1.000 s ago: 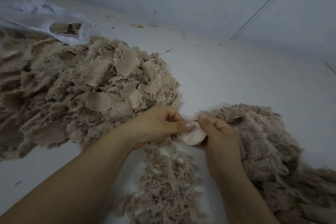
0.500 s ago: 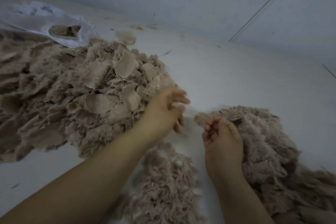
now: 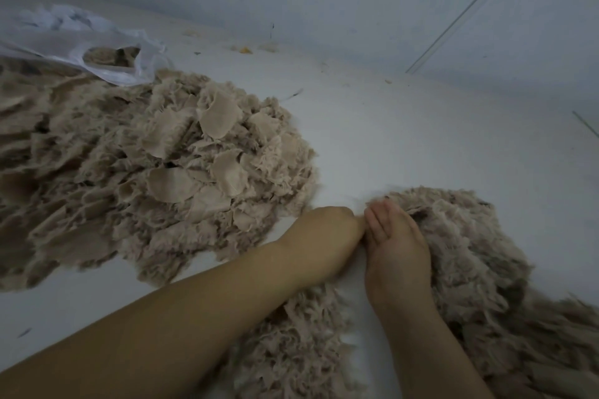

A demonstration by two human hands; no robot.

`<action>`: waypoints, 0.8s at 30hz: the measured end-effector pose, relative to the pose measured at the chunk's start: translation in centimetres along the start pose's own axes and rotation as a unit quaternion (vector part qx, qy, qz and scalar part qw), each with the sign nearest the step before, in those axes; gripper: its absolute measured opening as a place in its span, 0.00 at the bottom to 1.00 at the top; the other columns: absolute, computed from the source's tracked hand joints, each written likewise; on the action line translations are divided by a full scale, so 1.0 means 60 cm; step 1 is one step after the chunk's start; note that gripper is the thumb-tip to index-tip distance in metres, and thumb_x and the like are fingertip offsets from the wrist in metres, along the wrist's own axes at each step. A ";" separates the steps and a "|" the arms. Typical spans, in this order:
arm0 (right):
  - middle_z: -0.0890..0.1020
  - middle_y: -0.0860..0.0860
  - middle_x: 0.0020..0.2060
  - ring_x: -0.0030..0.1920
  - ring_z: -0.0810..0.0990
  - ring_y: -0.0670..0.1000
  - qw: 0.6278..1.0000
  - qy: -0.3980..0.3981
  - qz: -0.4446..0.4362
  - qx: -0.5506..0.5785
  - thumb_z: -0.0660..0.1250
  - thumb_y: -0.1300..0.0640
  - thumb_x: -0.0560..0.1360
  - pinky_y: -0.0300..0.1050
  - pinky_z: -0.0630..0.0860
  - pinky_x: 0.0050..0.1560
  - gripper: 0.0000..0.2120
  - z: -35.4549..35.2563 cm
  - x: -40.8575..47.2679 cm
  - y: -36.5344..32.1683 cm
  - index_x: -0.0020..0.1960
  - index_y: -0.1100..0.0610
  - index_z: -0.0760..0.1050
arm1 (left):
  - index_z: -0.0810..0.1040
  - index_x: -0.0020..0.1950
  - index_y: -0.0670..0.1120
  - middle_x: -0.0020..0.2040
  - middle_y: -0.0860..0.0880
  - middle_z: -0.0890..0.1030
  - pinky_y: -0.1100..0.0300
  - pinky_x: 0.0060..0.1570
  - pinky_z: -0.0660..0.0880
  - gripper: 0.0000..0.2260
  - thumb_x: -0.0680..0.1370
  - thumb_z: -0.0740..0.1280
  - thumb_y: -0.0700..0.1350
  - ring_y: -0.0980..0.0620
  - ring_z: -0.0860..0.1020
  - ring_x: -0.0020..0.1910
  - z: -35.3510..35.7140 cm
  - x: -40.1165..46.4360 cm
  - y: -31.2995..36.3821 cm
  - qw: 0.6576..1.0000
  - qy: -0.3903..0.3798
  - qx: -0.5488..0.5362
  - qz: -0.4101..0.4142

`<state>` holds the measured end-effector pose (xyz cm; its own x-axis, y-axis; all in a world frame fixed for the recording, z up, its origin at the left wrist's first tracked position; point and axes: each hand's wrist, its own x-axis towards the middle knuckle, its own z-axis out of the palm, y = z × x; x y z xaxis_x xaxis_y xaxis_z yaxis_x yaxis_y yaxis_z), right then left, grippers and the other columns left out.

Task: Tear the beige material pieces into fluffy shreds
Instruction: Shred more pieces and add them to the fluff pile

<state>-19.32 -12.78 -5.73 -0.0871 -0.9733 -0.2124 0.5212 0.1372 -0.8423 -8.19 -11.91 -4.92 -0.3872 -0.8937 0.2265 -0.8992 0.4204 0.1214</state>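
The round beige piece that both hands were pulling at a second ago is no longer showing between them; half a second ago the hands were apart, and now they are meeting again at the near edge of the shredded pile (image 3: 463,256). The left hand (image 3: 324,233) is lying knuckles-up with its fingers curled under, and whether it is holding anything I cannot tell. The right hand (image 3: 393,243) is resting on the shreds with its fingers fairly straight and together, touching the left hand at the fingertips. That piece is likely finished, and a fresh one is probably being sought.

The untorn beige pieces (image 3: 220,120) are sitting on top of the big heap (image 3: 129,172) to the left, near the left forearm. A white plastic bag (image 3: 107,55) is lying behind that heap on the pale surface (image 3: 405,139). More shreds (image 3: 291,350) are trailing between the forearms.
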 end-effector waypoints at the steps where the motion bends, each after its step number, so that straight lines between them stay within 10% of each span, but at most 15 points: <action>1: 0.79 0.56 0.63 0.64 0.79 0.51 1.000 0.003 0.002 0.007 0.57 0.58 0.85 0.40 0.75 0.58 0.15 -0.001 0.001 -0.001 0.69 0.61 0.71 | 0.76 0.54 0.42 0.46 0.43 0.76 0.53 0.39 0.68 0.09 0.76 0.61 0.37 0.43 0.76 0.44 -0.003 -0.006 0.001 1.000 -0.001 0.000 0.006; 15: 0.78 0.62 0.65 0.63 0.79 0.56 0.998 -0.013 0.053 0.013 0.58 0.54 0.85 0.49 0.75 0.63 0.13 0.000 0.007 0.005 0.66 0.59 0.71 | 0.79 0.44 0.41 0.41 0.47 0.76 0.60 0.43 0.70 0.05 0.78 0.64 0.36 0.49 0.74 0.42 0.010 -0.028 -0.031 0.974 0.052 -0.196 -0.102; 24: 0.77 0.60 0.63 0.58 0.79 0.53 0.999 0.001 0.037 0.016 0.58 0.58 0.85 0.41 0.76 0.56 0.17 0.000 0.007 0.007 0.70 0.65 0.69 | 0.76 0.37 0.42 0.33 0.43 0.77 0.58 0.30 0.72 0.14 0.81 0.60 0.33 0.49 0.73 0.30 -0.024 -0.067 -0.038 0.708 0.112 -0.657 -0.233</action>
<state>-19.13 -13.15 -6.21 -0.0485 -0.9602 -0.2750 0.5528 0.2035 -0.8081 -4.28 -9.07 -4.70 0.0641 -0.9979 -0.0052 0.1055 0.0016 0.9944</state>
